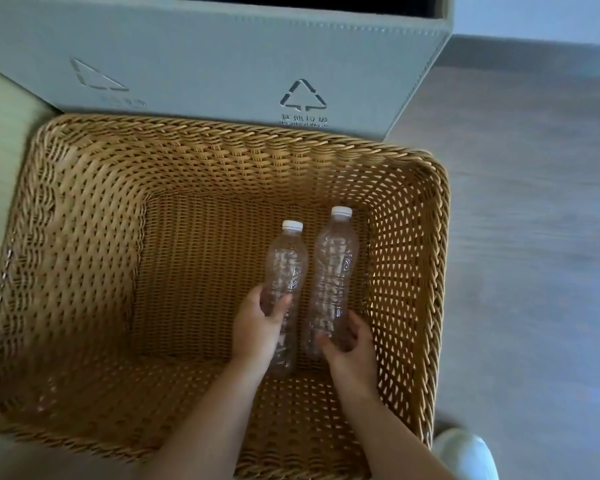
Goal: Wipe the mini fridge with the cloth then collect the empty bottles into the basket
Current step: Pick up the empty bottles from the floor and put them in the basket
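Since each hand is down inside the basket [84,209] with a bottle, I'd call this the collecting step, right at drop-off (no fridge or cloth in view, so can't vouch for the wiping). Left of the left hand [258,327] there's loads of open woven bottom, easily the roomiest side. That hand has its fingers wrapped round the lower half of the left bottle [288,268], cap pointing away from the wrist. Just beside it, the right hand [352,344] curls round the base end of the right bottle [335,268], same orientation. Can't tell if either bottle rests on the bottom yet. Next move probably just needs loosening both grips, then lifting straight up past the rim. Right of the right hand the basket wall is near, so I wouldn't swing out that way. Past the fingertips, a grey bin [222,64] sits against the far rim.
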